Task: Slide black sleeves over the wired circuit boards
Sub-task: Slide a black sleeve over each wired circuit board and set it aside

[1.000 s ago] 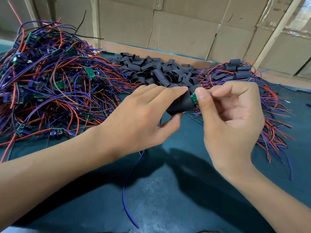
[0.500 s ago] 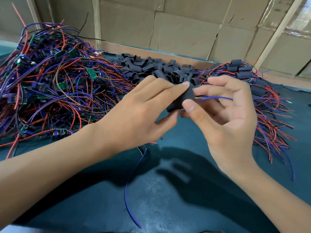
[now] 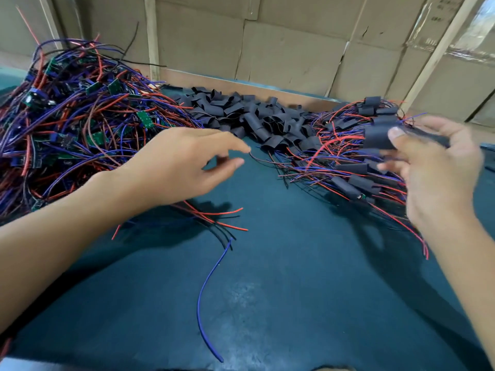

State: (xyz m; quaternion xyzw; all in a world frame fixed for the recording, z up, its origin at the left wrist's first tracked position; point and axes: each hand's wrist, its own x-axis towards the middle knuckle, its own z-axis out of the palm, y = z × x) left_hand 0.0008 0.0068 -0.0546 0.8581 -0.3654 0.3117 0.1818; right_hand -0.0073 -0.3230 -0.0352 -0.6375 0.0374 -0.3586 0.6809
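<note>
**Sleeved board held over the done pile**

Head view: The right hand (image 3: 439, 167) pinches a sleeved board (image 3: 377, 136) between thumb and fingers, above the done pile (image 3: 356, 170) at the right; the hand is blurred. The left hand (image 3: 182, 162) hangs empty, fingers relaxed, between the bare boards (image 3: 80, 124) at the left and the loose sleeves (image 3: 254, 116) at mid-table (image 3: 294, 290). A blue wire (image 3: 209, 290) lies apart in front.

Judgement: the step is laying down the finished piece. Set it on the done pile with its wires running with the others, clear of the sleeves, so nothing tangles. The left hand is well placed to draw one bare board free.
</note>
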